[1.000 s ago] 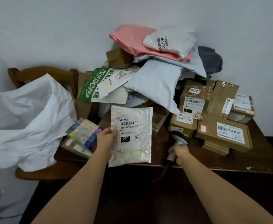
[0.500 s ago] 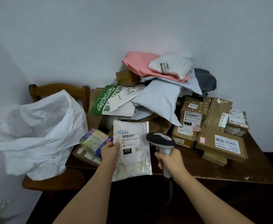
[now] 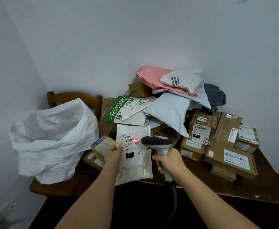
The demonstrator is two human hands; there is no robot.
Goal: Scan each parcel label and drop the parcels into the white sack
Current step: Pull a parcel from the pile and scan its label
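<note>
White bubble parcel (image 3: 133, 154) held up at left edge by left hand (image 3: 113, 154), over table (image 3: 234, 187). Scanner (image 3: 158, 144) gripped by right hand (image 3: 168, 161); red line seen on label barcode. White sack (image 3: 52, 138) sat open on chair (image 3: 72, 98), left of parcel.

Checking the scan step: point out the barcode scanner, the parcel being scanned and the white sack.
barcode scanner (image 3: 157, 142), head view, on its dark head.
bubble mailer parcel (image 3: 135, 172), head view, on its lower clear part.
white sack (image 3: 52, 142), head view, on its front wall.
</note>
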